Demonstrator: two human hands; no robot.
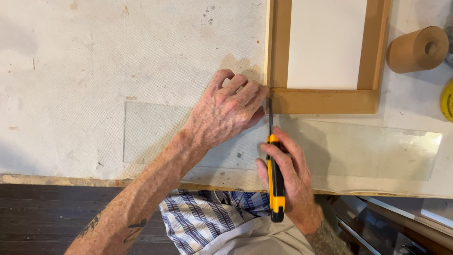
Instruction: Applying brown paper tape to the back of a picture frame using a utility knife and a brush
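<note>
Clear glass strip lying flat and lengthwise on the white tabletop, just below the wooden frame; yellow-and-black cutter gripped upright across it, slim tip against the frame's lower-left corner; frame flat, white-centred.

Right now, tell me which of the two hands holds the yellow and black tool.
The right hand grips the yellow and black tool, its blade pointing toward the wooden frame. The left hand holds nothing and presses flat on the glass sheet.
</note>
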